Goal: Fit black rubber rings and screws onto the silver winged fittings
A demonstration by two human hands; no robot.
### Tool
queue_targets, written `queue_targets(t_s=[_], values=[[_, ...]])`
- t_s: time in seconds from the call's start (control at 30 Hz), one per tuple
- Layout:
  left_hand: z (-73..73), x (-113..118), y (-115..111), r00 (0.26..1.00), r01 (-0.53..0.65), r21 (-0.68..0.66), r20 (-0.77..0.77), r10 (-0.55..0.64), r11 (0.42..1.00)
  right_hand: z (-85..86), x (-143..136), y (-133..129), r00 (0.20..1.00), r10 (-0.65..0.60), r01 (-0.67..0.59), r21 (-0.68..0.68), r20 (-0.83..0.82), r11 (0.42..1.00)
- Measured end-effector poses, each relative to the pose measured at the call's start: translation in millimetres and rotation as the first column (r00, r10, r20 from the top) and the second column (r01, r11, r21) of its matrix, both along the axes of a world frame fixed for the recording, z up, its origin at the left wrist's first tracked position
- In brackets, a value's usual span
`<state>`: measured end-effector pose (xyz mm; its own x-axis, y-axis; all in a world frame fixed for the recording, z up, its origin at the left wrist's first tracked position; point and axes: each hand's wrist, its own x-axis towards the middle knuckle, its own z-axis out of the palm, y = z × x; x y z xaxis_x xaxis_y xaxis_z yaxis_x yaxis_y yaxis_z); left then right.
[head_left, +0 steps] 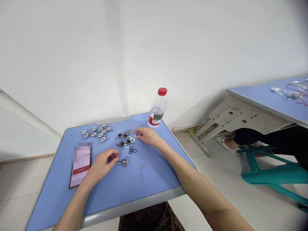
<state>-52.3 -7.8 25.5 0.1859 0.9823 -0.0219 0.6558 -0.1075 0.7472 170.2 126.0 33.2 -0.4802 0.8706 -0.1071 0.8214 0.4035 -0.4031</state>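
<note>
My left hand (104, 162) rests on the blue table with its fingers curved and apart, nothing between them. Just right of its fingertips lies a single metal part with a black ring (123, 162). My right hand (147, 136) reaches to the small parts at the table's middle; its thumb and forefinger come together, and what they pinch is too small to make out. Beside those fingertips is a cluster of metal parts with black discs (122, 143). Several loose black rings (131, 150) and a few tiny screws (146, 149) lie nearer to me.
Another pile of metal parts (98, 132) is at the table's back left. A phone (81, 166) lies left of my left hand. A water bottle (157, 110) stands at the back right. At right are another table (271, 96), a green stool (276, 173) and a person's legs.
</note>
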Motion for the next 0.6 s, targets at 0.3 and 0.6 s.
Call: queue_targets(t_s=[0.3,0.6], values=[[-3.7,-0.3,0.1,1.000,-0.015,0.022,0.006,0.015,1.000,0.7,0.4,-4.4,1.000,-0.027,0.027,-0.032,-0.008,0.999],[-1.1,-0.9,0.2,0.989,-0.132,0.141,0.089,0.120,0.981,19.0,-1.0,-18.7,0.965,-0.018,-0.003,-0.083,-0.262,0.997]])
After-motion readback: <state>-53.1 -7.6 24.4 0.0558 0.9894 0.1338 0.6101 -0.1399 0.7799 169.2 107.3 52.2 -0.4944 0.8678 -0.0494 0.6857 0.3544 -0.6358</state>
